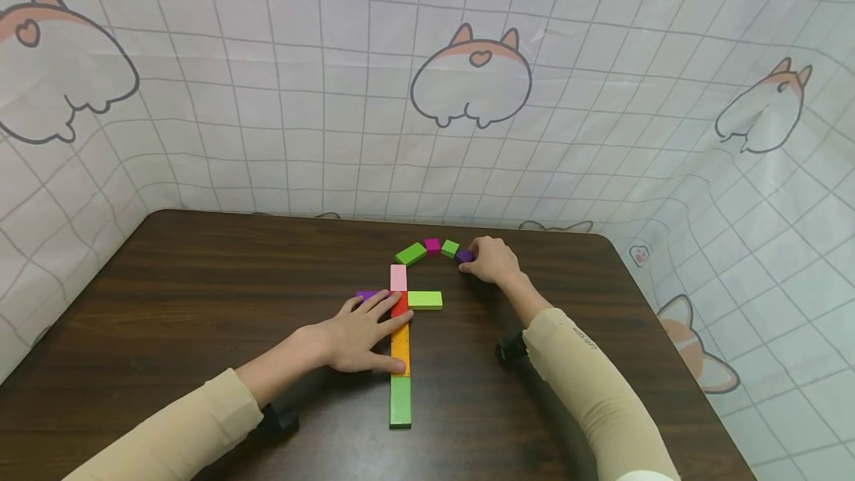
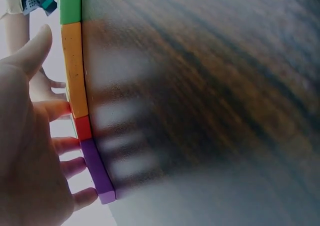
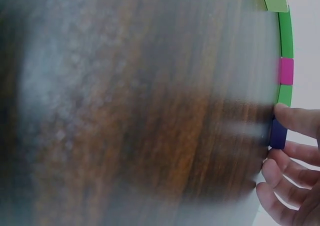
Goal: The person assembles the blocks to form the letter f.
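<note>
Spread across a line of coloured blocks, my left hand (image 1: 354,332) rests with its fingers extended over the red block (image 1: 399,304), the orange block (image 1: 401,347) and the purple block (image 1: 367,295). In the left wrist view its fingertips touch the red and purple pieces. My right hand (image 1: 493,260) pinches a small dark purple block (image 3: 278,133) between thumb and index finger. That block sits at the right end of a curved row, beside a small green block (image 1: 450,249). Further along the curve are a magenta block (image 1: 433,246) and a longer green block (image 1: 410,254).
A pink block (image 1: 398,277) tops the straight line, and a green block (image 1: 401,403) forms its near end. A lime block (image 1: 424,300) sticks out rightward from the red one. The dark wooden table (image 1: 200,295) ends at a patterned cloth backdrop (image 1: 300,95).
</note>
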`<act>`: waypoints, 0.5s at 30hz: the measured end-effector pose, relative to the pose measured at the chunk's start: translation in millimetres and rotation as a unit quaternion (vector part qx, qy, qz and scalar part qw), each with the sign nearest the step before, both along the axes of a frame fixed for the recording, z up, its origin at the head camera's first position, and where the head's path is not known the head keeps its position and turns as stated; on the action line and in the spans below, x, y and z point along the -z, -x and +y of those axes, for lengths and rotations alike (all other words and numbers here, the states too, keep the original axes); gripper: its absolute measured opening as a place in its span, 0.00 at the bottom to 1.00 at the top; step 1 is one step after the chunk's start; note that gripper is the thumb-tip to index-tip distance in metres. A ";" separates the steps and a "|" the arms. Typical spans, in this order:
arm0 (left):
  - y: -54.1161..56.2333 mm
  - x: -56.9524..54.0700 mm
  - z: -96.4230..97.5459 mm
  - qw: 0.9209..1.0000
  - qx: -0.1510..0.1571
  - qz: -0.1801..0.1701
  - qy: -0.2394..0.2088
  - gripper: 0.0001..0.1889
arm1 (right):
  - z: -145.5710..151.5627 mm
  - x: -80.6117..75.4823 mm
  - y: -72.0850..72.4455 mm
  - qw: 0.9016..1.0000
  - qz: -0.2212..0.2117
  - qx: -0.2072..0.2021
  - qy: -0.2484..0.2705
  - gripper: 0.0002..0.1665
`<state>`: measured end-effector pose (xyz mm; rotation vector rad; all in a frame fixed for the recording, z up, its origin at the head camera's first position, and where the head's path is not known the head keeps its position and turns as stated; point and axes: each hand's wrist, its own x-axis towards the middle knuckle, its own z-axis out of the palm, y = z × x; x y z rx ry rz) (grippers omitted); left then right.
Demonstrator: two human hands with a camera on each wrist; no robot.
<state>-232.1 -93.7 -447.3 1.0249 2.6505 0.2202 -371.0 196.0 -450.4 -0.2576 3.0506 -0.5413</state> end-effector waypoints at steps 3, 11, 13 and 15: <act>0.8 0.5 -0.8 1.000 0.002 0.004 -0.003 0.46 | 0.2 0.3 -0.2 1.000 -0.001 0.001 0.001 0.26; 4.6 2.9 -1.5 1.000 0.002 0.015 -0.009 0.43 | 2.2 0.2 -1.6 1.000 -0.003 0.000 0.004 0.27; 5.1 2.8 -1.7 1.000 0.003 0.013 -0.019 0.43 | 3.3 -0.5 -2.1 1.000 -0.007 0.000 0.003 0.28; 5.7 2.5 -2.2 0.999 0.004 0.013 -0.030 0.42 | 5.3 -1.2 -2.7 1.000 -0.010 -0.001 0.000 0.28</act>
